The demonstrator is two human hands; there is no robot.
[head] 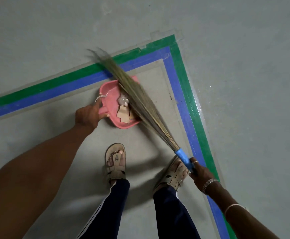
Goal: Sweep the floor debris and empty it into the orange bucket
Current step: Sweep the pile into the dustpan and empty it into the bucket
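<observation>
My left arm (42,169) reaches forward past my sandals (115,163), and my left hand (87,116) is clenched round the handle of the pink dustpan (110,99). The pan sits low on the grey floor (140,135), inside the corner of the blue tape (175,87) and green tape (184,78). Debris (123,114), cardboard bits and a crumpled clear scrap, lies in the pan. My right hand (199,173) grasps the broom (140,104) by its blue grip. The bristles slant across the pan's open side, tips over the tape.
</observation>
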